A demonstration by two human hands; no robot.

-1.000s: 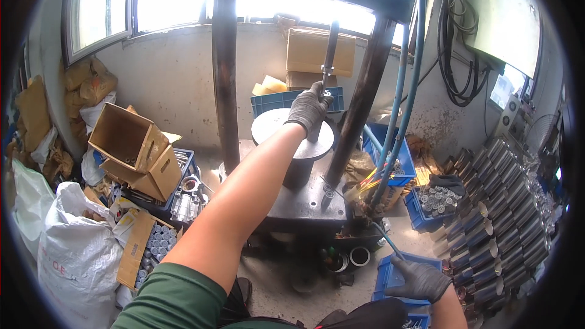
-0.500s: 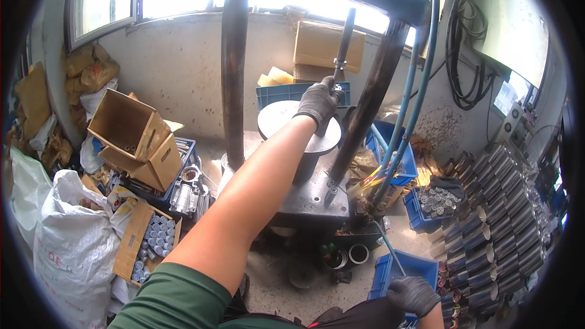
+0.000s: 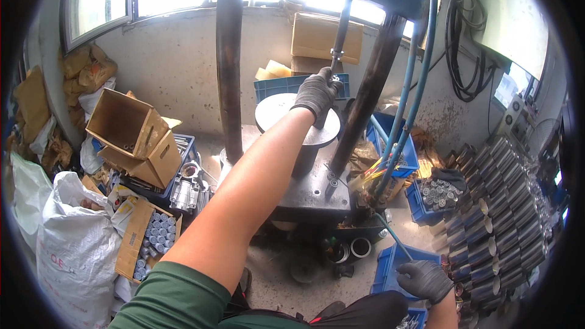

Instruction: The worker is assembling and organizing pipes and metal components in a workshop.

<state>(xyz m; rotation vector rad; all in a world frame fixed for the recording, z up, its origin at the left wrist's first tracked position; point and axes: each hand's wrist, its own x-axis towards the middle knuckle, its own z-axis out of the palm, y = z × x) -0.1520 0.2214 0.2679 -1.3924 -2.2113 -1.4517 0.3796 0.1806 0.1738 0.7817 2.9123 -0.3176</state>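
My left hand, in a dark grey glove, is wrapped round a slim upright metal rod. The rod leans a little and stands over a round pale metal plate on a thick dark pedestal. Just above my fingers the rod carries a small clamp-like collar. Low on the right, my right hand, also gloved, is curled at the end of a thin blue lever. That lever comes from beside the press base. The right fingers are partly hidden, over a blue bin.
Dark press columns flank the plate, with blue hoses on the right. Stacked tubes fill the far right, beside a blue bin of metal parts. Cardboard boxes, a box of grey cylinders and white sacks crowd the left.
My right hand and the lever's end have risen and shifted slightly right. The rod in my left hand has tilted a little to the left; the grip looks the same.
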